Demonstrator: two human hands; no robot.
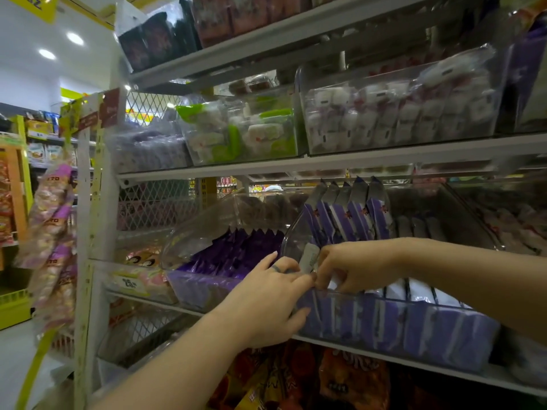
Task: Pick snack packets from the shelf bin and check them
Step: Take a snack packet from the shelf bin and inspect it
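A clear plastic shelf bin (444,335) on the middle shelf holds a row of purple and white snack packets (349,220) standing on edge. My left hand (266,303) rests on the bin's front left corner, fingers curled over its rim. My right hand (355,264) reaches in from the right and pinches the top of a white and purple packet (309,258) at the bin's front. Both hands meet at that packet. The packet's lower part is hidden behind my fingers.
A second clear bin (207,279) of dark purple packets sits to the left. Above are bins of green (236,134) and white (399,113) packets. Orange and red bags (340,380) fill the shelf below. Hanging snack strips (53,232) dangle at the rack's left end.
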